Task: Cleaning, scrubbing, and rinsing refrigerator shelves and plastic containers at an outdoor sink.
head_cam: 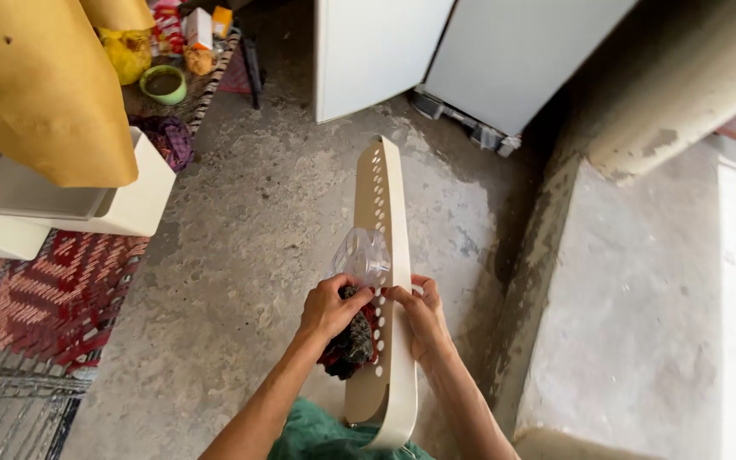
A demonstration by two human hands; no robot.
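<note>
A long cream plastic panel with rows of round holes stands on edge over the concrete floor, running away from me. My left hand presses a dark red and black cloth against the panel's left face. My right hand grips the panel's edge from the right side. A crumpled clear plastic bag sits just above both hands, against the panel.
A white fridge with its door open stands ahead. White drawers and a tan sack lie at left, beside a red woven mat. A green bowl and packets sit far left. A concrete ledge rises at right.
</note>
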